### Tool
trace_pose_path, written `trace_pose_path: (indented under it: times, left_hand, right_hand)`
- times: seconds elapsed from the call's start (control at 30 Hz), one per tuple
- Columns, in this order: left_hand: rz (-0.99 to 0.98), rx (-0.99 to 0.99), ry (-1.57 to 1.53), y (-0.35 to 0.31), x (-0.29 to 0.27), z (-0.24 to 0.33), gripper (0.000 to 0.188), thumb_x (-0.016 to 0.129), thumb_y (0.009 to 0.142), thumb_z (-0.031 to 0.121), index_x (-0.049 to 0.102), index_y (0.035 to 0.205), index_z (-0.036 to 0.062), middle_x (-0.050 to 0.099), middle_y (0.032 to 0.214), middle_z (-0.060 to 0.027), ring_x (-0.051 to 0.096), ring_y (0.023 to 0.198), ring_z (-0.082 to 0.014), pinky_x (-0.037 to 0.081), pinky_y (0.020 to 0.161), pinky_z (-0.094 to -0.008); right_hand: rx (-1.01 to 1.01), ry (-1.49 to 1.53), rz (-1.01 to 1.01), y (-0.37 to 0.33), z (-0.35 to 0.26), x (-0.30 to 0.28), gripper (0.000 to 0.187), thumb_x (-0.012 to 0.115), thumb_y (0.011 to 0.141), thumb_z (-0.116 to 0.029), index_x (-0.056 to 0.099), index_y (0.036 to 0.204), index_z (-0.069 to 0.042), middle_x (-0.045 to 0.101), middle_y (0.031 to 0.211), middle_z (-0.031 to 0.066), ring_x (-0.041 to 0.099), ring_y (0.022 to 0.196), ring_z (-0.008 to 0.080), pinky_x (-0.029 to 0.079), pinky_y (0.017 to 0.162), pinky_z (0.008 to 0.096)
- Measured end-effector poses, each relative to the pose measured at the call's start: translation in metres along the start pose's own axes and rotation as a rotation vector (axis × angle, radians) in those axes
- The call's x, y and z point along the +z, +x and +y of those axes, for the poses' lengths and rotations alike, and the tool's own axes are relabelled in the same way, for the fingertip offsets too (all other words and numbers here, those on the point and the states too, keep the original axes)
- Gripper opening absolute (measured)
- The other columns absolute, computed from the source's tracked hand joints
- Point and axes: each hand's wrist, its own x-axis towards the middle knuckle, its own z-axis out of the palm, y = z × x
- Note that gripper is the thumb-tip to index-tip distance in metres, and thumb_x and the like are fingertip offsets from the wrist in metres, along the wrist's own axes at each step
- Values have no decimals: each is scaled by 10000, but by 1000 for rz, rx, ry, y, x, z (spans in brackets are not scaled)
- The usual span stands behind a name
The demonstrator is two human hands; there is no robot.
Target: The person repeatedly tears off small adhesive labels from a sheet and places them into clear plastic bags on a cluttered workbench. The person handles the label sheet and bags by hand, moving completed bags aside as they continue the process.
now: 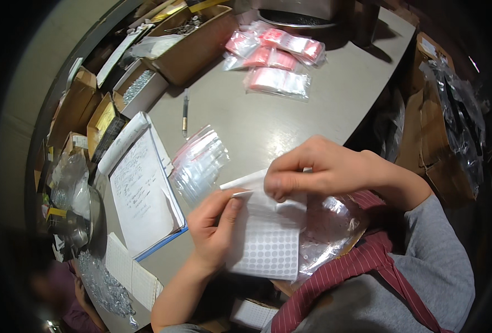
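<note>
My left hand (215, 225) is closed on the left edge of a white sheet of round stickers (265, 250), thumb on top. Rows of grey dots cover its lower part, while the upper part looks plain and slightly creased. Over the sheet's upper right, my right hand (307, 169) is closed, thumb against curled fingers; whatever it pinches is too small or hidden to make out. Beneath the sheet, to its right, lies a clear plastic bag (332, 227) with small pieces in it. Clear zip bags (201, 161) are fanned out just beyond my left hand.
Left of the zip bags lies a clipboard (143, 194) with handwritten paper, and a pen (185, 114) lies beyond it. Packs of red-edged bags (279, 58) are piled at the back. Boxes of small parts (137, 89) line the left edge. Another person's arm (87, 302) shows lower left.
</note>
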Motion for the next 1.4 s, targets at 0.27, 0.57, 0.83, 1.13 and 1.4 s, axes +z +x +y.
trace_pose_path:
  times: [0.27, 0.57, 0.83, 1.13, 1.4]
  left_hand:
    - [20, -88, -99, 2, 3, 11, 179, 645, 1007, 66, 725, 1111, -57, 710, 939, -95, 643, 848, -136, 514, 755, -272]
    - [-58, -156, -10, 3, 4, 4, 183, 738, 928, 83, 738, 1085, -11, 739, 912, -115, 698, 820, -187, 546, 773, -326]
    - [-27, -105, -26, 3, 6, -4, 186, 730, 886, 51, 720, 1067, 6, 737, 977, -144, 719, 881, -253, 547, 793, -341]
    - [-62, -55, -4, 5, 4, -3, 251, 746, 873, 68, 707, 1111, 0, 735, 1015, -146, 717, 942, -251, 543, 841, -338]
    - [-30, -137, -183, 4, 8, -1, 242, 788, 906, 159, 719, 1078, 5, 726, 1009, -134, 692, 937, -219, 531, 841, -327]
  right_hand:
    - [-159, -204, -25, 18, 13, 0, 405, 757, 954, -380, 692, 1062, 5, 679, 825, 82, 626, 744, 149, 497, 665, 309]
    - [-103, -113, -8, 13, 16, 3, 348, 717, 867, -274, 587, 1081, -32, 678, 884, 158, 696, 818, 296, 545, 737, 391]
    - [-271, -88, 53, 16, 28, 11, 418, 698, 942, -265, 615, 1264, -11, 678, 1093, 146, 662, 992, 248, 526, 859, 348]
    - [-564, -427, 221, 9, 27, 22, 367, 797, 904, -142, 679, 1217, 11, 689, 1048, 162, 697, 850, 255, 548, 691, 325]
    - [-602, -475, 231, 7, 39, 27, 361, 735, 889, -113, 677, 1239, -46, 716, 950, 135, 721, 804, 309, 587, 712, 371]
